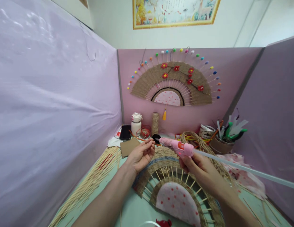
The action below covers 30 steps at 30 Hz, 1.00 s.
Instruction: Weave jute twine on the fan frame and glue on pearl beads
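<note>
My right hand is wrapped round the grip of a pink hot glue gun, its nozzle pointing left. A long pale glue stick trails out of its back end to the right. The thumb and fingertips of my left hand are pinched together just beside the nozzle; what they hold, if anything, is too small to make out. Below both hands lies a woven half-round fan on wooden sticks, with a red-dotted white cloth half-circle at its middle. Part of the fan is hidden by my right hand and arm.
Bamboo sticks lie at left beside a cardboard piece. Behind stand a white bottle, a twine spool and a tool pot. A finished fan hangs on the pink wall. A red piece lies in front.
</note>
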Motion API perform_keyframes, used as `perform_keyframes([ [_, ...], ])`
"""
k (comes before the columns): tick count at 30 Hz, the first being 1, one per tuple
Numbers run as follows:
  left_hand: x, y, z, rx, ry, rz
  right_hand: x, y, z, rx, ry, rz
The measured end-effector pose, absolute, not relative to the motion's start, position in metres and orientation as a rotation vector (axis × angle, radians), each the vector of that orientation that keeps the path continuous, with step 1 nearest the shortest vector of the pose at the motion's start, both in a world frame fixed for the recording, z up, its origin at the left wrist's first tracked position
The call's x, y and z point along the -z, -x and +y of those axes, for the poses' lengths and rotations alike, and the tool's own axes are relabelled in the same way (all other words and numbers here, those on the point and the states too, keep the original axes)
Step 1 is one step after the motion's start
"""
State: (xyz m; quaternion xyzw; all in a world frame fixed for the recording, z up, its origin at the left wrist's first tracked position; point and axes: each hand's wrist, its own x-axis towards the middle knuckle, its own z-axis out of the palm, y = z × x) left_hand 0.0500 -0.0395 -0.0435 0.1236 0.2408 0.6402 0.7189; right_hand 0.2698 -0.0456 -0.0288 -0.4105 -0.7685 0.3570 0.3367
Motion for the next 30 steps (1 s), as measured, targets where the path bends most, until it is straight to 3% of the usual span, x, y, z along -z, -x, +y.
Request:
perform_keyframes([
  [19,0.044,-0.053,-0.039,-1.354,-0.197,0.557,0.026,-0.276,-0.045,-0.947,1.015,-1.973],
  [30,0.043,-0.043,-0.031,-1.462,-0.464,0.643,0.026,-0.269,-0.049,-0.935,1.044,-1.980],
])
